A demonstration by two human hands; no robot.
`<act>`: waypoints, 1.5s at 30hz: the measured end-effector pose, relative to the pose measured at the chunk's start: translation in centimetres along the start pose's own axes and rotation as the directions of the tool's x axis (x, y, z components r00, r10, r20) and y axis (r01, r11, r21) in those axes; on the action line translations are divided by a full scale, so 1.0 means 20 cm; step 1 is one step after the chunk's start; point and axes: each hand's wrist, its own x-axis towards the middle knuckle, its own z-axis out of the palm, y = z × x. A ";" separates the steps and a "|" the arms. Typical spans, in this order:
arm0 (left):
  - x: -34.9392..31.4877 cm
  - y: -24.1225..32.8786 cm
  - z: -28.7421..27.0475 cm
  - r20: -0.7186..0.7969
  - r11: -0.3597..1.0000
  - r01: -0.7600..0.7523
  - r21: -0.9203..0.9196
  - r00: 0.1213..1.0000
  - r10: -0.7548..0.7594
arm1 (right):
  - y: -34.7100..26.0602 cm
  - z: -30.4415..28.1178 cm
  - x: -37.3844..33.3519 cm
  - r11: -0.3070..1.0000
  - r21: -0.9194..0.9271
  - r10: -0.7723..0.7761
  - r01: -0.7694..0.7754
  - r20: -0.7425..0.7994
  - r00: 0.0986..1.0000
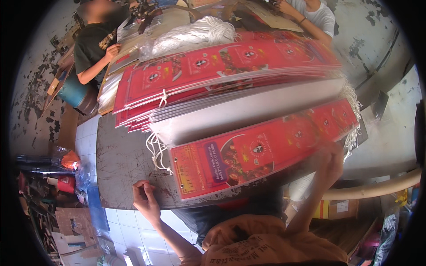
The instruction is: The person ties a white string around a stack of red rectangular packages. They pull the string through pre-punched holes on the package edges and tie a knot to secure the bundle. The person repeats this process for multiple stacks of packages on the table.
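Note:
A long red printed panel (284, 153) with food pictures, glossy like plastic-coated card, lies slanting across the front of the dark table. Its left end has small punched holes. My right hand (329, 164), smeared a little by motion, grips its lower edge towards the right. Left of the panel, apart from it, my left hand (146, 201) is at the table's front edge with fingers curled; anything in them is too small to see. Behind the panel rises a stack of similar red panels (186, 73), some turned to a white back (248, 108). White strings (156, 153) hang at the ends.
A bundle of white cord (195, 35) lies behind the stack on the worn dark table (122, 164). One person (95, 53) is at the far left, another (317, 20) at the far right. A blue-green drum (77, 95) stands left; a cardboard tube (377, 186) lies right.

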 end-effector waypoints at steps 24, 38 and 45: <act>-0.03 0.07 0.07 -0.048 0.936 -0.098 0.338 0.991 0.122 | 0.89 -0.20 -0.33 0.482 -0.874 0.488 0.065 0.329 0.808; -0.03 0.02 0.07 -0.080 0.948 -0.062 0.313 0.993 0.091 | 1.17 -0.18 -0.40 0.356 -0.928 0.397 0.111 0.258 0.881; -0.04 0.03 0.06 -0.122 0.957 -0.095 0.274 0.984 0.133 | 1.23 -0.21 -0.33 0.360 -0.885 0.408 0.295 0.434 0.803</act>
